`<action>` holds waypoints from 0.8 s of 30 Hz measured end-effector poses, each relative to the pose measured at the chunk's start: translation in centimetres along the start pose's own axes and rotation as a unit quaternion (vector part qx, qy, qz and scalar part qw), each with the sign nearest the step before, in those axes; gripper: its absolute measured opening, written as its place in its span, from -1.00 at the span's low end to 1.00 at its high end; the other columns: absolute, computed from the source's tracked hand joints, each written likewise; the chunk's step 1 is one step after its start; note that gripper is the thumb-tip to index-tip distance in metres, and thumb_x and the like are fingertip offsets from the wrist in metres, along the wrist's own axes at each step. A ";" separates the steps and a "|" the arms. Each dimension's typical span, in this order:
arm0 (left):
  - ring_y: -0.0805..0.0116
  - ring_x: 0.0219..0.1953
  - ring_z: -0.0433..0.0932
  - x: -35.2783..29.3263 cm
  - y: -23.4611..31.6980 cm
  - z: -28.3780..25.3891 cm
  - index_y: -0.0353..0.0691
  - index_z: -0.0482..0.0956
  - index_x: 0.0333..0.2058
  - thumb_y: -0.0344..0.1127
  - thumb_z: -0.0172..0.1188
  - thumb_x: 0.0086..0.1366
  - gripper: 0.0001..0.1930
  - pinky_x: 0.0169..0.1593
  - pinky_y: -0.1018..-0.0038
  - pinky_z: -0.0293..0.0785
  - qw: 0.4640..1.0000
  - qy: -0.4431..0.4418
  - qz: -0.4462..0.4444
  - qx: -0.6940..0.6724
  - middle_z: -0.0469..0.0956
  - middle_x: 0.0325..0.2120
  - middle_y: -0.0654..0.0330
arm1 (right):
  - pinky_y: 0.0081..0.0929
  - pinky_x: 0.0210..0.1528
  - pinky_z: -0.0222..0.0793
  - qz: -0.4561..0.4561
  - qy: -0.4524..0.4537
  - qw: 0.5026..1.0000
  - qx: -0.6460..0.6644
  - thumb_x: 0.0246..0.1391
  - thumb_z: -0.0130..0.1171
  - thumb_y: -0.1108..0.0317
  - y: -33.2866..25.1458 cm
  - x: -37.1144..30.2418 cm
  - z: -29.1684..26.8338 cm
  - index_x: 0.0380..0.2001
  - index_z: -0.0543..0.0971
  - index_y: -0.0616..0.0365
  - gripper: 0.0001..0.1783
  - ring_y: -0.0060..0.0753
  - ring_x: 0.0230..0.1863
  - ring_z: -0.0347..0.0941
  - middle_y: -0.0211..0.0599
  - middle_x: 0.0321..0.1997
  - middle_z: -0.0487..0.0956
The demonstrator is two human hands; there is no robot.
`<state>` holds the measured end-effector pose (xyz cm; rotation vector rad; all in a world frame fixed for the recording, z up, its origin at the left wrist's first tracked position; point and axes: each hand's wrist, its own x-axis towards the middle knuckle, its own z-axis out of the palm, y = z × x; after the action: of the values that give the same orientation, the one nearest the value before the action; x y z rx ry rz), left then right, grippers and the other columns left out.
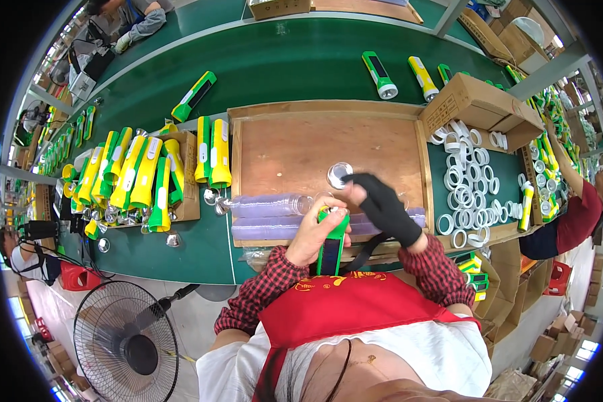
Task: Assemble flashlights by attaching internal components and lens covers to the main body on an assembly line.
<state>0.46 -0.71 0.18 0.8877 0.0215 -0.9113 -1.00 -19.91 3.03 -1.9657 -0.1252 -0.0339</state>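
In my left hand (315,231) is a green flashlight (331,244) with a dark panel along its side, held upright near my apron with the fingers closed round its upper end. My right hand (385,208) wears a black glove with a bare thumb, and motion smears it. Its fingertips reach the edge of a white ring (340,175) with a clear middle; whether they grip it I cannot make out. Under both hands lie long stacks of clear, purple-tinted round pieces (264,226), on a wooden-rimmed board (281,144).
Yellow-and-green flashlight bodies (134,171) crowd a carton at left, with silvery reflectors (173,239) beside it. Many white rings (469,181) spill from a tipped cardboard box (479,110) at right. Several flashlights (380,75) lie farther back. A floor fan (127,342) stands at lower left; other people work nearby.
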 end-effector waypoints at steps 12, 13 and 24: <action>0.24 -0.47 0.59 -0.8 -0.2 -0.6 -0.24 0.29 -0.04 -0.11 -0.06 0.41 -0.67 -0.33 0.36 0.57 0.997 0.028 0.046 0.058 0.51 -0.38 -0.01 | -0.19 -0.20 0.37 -0.088 0.118 0.966 -0.213 -0.12 0.29 0.38 3.7 2.6 0.2 -0.39 0.54 0.12 -0.82 -0.06 -0.21 0.43 -0.21 -0.33 0.51; 0.24 -0.46 0.59 -0.7 -0.2 -0.7 -0.24 0.29 -0.04 -0.11 -0.06 0.41 -0.67 -0.33 0.35 0.57 0.997 0.026 0.043 0.054 0.51 -0.38 0.00 | -0.20 -0.21 0.38 -0.066 0.099 0.985 -0.122 -0.11 0.28 0.38 2.2 1.6 0.0 -0.41 0.54 0.13 -0.84 -0.08 -0.24 0.45 -0.23 -0.35 0.52; 0.36 -0.41 0.56 -0.3 -0.5 1.2 -0.26 0.31 -0.01 -0.16 0.09 0.38 -0.65 -0.32 0.50 0.53 0.997 -0.064 -0.018 0.029 0.54 -0.35 0.10 | -0.30 -0.04 0.38 -0.199 0.044 0.975 -0.088 0.01 0.22 0.42 -0.9 -4.5 -0.1 -0.22 0.52 0.17 -0.77 -0.09 -0.01 0.40 -0.11 -0.10 0.47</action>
<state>-0.48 -1.50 0.70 0.8837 -0.1007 -1.0052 -5.59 -19.94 3.55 -2.0837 -0.4689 -0.4061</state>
